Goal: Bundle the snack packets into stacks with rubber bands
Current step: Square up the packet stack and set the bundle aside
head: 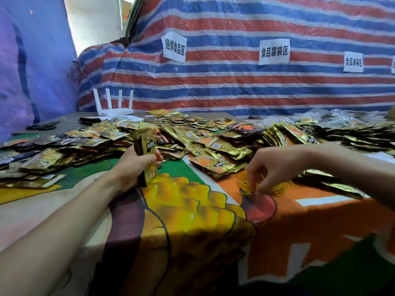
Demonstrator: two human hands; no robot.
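My left hand (133,165) grips an upright stack of gold and black snack packets (144,144) just above the table. My right hand (272,167) reaches down with its fingertips pinching into a pile of yellow rubber bands (275,189) on the orange part of the tablecloth. Whether a band is held between the fingers I cannot tell. A wide heap of loose gold snack packets (213,142) covers the table behind both hands.
More packets lie at the far left (36,159) and far right (352,133). A white router (113,107) and black scissors (42,126) sit at the back left. A striped tarp (235,82) with paper labels hangs behind. The colourful tablecloth (192,221) spreads near me.
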